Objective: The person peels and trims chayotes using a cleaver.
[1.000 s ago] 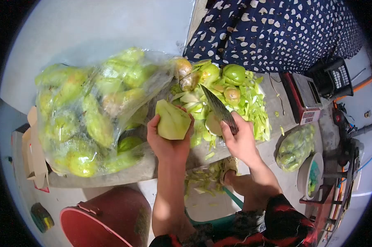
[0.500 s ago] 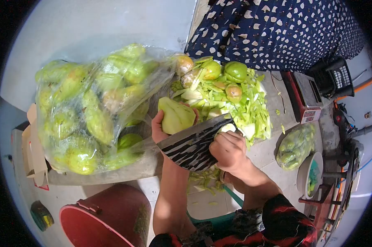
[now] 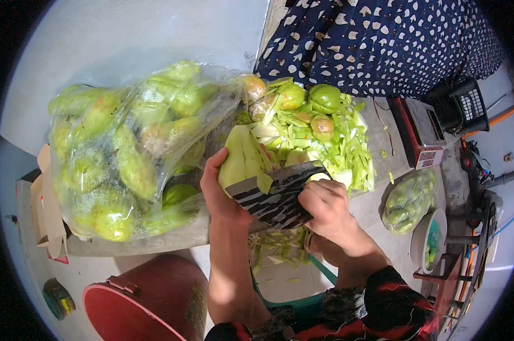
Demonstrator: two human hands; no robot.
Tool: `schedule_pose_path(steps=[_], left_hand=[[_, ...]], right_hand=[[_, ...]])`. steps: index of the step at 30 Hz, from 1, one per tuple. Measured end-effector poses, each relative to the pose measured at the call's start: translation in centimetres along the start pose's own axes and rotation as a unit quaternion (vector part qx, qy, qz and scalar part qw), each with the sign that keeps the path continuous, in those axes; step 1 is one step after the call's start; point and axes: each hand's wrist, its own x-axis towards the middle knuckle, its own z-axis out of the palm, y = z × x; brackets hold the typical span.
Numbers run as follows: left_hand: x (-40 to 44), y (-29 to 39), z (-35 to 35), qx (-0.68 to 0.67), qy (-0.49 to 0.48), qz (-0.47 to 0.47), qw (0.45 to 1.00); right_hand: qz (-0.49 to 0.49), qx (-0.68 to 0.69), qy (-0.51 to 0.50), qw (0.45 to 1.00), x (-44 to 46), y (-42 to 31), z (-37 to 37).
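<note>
My left hand is wrapped round a peeled pale green fruit. In my right hand is the handle of a wide knife with a dark, streaked blade. The blade's upper edge lies against the fruit's lower right side, where a thin sliver stands out. Behind my hands lies a heap of green peelings with a green fruit and some brownish ones on it. Left of my hands is a large clear plastic bag full of green fruits.
A red bucket stands on the floor at the lower left. At the right are a red scale, a black basket, a bag of green produce and a white bowl. Patterned dark blue cloth hangs at the back.
The knife has turned from pointing up and away to lying across against the fruit. The fruit has tilted more upright in my left hand, and a sliver now shows at the blade.
</note>
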Motion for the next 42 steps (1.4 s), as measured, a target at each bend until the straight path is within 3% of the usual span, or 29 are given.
schedule_pose_path(steps=[3, 11, 12, 19, 21, 23, 25, 27, 33, 35, 36, 42], left_hand=[[0.1, 0.0, 0.4, 0.071, 0.083, 0.033, 0.993], [-0.1, 0.3, 0.1, 0.057, 0.062, 0.000, 0.996], [-0.1, 0.2, -0.1, 0.054, 0.064, -0.012, 0.996], [0.1, -0.3, 0.0, 0.018, 0.076, -0.054, 0.996], [0.0, -0.9, -0.4, 0.005, 0.071, -0.072, 0.995], [0.0, -1.3, -0.2, 0.040, -0.023, -0.088, 0.995], [0.6, -1.2, -0.6, 0.019, -0.009, -0.090, 0.996], [1.1, -1.3, -0.4, 0.000, 0.063, -0.023, 0.998], [0.9, -1.6, 1.1, 0.028, 0.138, 0.052, 0.989], [1.3, -1.6, -0.2, 0.030, 0.123, 0.048, 0.991], [1.4, -1.5, -0.5, 0.030, 0.107, 0.045, 0.993], [1.1, -1.4, -0.4, -0.017, 0.020, 0.003, 1.000]], right_hand=[[0.052, -0.022, 0.007, 0.998, 0.0, 0.8, 1.0], [0.084, -0.004, -0.005, 0.996, -0.1, 1.8, 1.5], [0.125, -0.022, -0.010, 0.992, -0.1, 2.4, 2.1], [0.076, -0.006, 0.003, 0.997, -0.2, 1.6, 0.8], [0.171, -0.042, 0.001, 0.984, 0.0, 3.6, 2.2], [0.280, -0.034, -0.018, 0.959, -0.1, 5.0, 2.2], [0.278, -0.013, -0.003, 0.960, 0.0, 4.9, 1.4], [0.284, 0.010, 0.010, 0.959, -0.1, 4.6, 1.0], [0.234, 0.042, 0.036, 0.971, -0.3, 2.9, 0.5], [0.044, 0.003, 0.031, 0.999, -0.3, 2.4, -0.1], [-0.004, -0.017, 0.066, 0.998, -0.2, 2.2, 0.6], [-0.082, -0.048, 0.066, 0.993, 0.2, 1.1, 0.5]])
